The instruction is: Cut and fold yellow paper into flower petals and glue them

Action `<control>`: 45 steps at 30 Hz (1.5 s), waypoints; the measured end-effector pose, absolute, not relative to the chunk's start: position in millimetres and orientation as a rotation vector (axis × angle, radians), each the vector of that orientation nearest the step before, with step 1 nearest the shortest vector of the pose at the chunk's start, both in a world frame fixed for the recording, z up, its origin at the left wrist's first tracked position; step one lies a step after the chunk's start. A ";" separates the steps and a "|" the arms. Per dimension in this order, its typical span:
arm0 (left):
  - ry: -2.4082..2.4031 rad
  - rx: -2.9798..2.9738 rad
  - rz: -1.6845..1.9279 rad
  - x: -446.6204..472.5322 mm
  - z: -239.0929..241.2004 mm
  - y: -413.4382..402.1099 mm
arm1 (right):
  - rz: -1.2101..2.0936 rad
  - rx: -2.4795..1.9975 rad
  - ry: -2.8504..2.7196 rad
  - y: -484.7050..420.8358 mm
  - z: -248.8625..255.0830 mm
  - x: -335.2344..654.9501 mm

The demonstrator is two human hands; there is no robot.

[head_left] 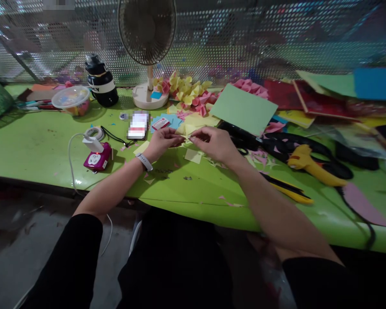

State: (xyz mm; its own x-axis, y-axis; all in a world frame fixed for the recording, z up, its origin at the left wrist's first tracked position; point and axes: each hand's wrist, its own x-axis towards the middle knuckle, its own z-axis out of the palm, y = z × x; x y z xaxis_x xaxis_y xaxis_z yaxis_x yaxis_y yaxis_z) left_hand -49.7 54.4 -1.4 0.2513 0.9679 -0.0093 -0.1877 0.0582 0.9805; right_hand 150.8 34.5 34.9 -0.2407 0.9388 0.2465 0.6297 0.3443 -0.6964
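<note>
Green table (35, 146), L hand (162, 143), R hand (214, 143) pinching yellow paper (186, 137) — bare stretch leftward

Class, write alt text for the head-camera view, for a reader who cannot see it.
The left hand and right hand pinch a small yellow paper piece between them over a lime green table. Nearby are folded yellow and pink paper flowers, a yellow glue gun and a white desk fan.

A fan (147, 30) is standing beside a black bottle (101, 83); a clear tub (71, 99) is sitting nearby. A yellow glue gun (309, 165) is lying rightward.
</note>
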 end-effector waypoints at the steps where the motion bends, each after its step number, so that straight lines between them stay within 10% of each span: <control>1: 0.894 1.141 1.092 -49.6 -1.4 54.7 | 0.651 -1.390 -1.975 34.6 36.0 151.5; 18: 0.823 1.113 1.108 -53.2 -4.6 52.4 | 1.101 -1.330 -1.835 40.6 23.1 145.3; 45: 0.928 1.559 1.256 -50.3 -14.3 52.9 | 0.793 -1.245 -1.819 22.2 44.4 148.9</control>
